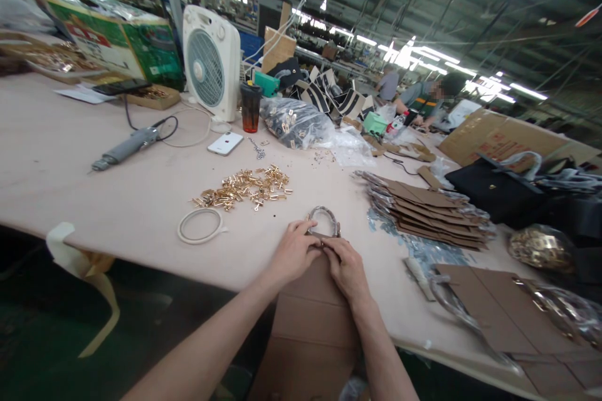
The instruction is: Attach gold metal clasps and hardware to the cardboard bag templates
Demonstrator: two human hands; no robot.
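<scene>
A brown bag panel (313,313) hangs over the front edge of the table, its plastic-wrapped handle (324,210) lying on the tabletop. My left hand (300,249) is closed on the panel's top edge, just left of the handle's base. Beside it my right hand (347,266) pinches the same edge, thumb and fingers close together. The fingertips of both hands nearly meet there, and any small part between them is hidden. Beyond my left hand lies a pile of gold metal fittings (244,188). A roll of white tape (201,225) rests left of my hands.
A stack of brown panels (433,210) and another panel with handles (512,307) are on the right. An electric screwdriver (125,149), a phone (226,143), a dark cup (251,106) and a fan (211,62) stand or lie at left. Another person (426,100) works far back.
</scene>
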